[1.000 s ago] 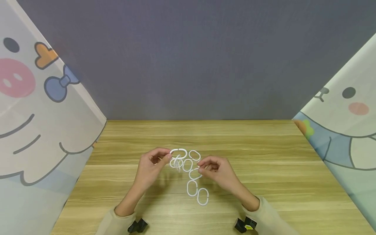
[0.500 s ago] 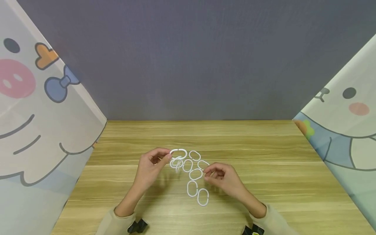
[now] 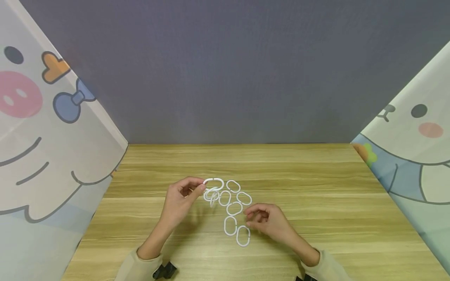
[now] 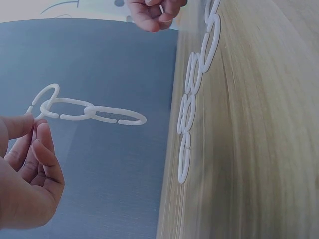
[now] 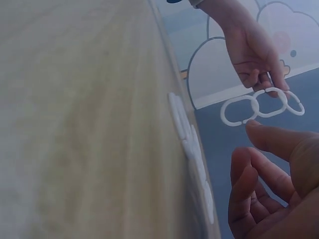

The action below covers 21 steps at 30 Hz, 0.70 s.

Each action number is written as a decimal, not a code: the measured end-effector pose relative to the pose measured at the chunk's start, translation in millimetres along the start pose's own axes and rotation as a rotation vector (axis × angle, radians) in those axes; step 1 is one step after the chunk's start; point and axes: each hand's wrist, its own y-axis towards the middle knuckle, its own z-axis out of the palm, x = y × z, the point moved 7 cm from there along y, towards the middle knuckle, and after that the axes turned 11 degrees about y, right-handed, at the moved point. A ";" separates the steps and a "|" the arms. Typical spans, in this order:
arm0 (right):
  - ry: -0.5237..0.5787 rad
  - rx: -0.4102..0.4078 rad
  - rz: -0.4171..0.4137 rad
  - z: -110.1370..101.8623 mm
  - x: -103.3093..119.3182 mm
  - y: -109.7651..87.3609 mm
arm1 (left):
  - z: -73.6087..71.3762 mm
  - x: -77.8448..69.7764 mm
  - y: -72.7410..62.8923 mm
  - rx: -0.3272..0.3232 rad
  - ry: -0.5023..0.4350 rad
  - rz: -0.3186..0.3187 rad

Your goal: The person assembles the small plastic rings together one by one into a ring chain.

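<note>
My left hand (image 3: 181, 201) pinches the end link of a short white plastic chain (image 4: 75, 118) between thumb and fingers. Three oval links, each with a small gap in its side, hang joined from the fingertips above the table. In the right wrist view the same chain (image 5: 223, 112) shows beyond the right thumb. My right hand (image 3: 268, 220) is raised over the table with loosely bent fingers, thumb and fingertips apart, holding nothing. Just to its left lie several loose white links (image 3: 237, 236), flat on the wood in an uneven row.
The wood-grain table (image 3: 316, 187) ends at a dark grey panel (image 3: 239, 78) at the back. Printed cartoon panels stand on the left (image 3: 88, 156) and right (image 3: 415, 164). A small black device (image 3: 164, 270) sits at the left wrist.
My right hand has drawn away from the loose links, to the right and nearer the person. A link that its fingers partly covered now lies fully visible. The left hand stays put.
</note>
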 end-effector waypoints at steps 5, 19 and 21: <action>-0.006 0.024 -0.013 2.6 -6.5 -1.6 | 0.6 -1.1 -0.3 0.001 -0.004 0.000; -0.092 0.038 -0.015 6.5 -18.6 -4.2 | 1.1 0.2 0.0 0.004 -0.017 -0.013; -0.125 0.040 -0.028 7.9 -18.3 -4.4 | 1.2 0.2 0.1 0.007 -0.019 -0.014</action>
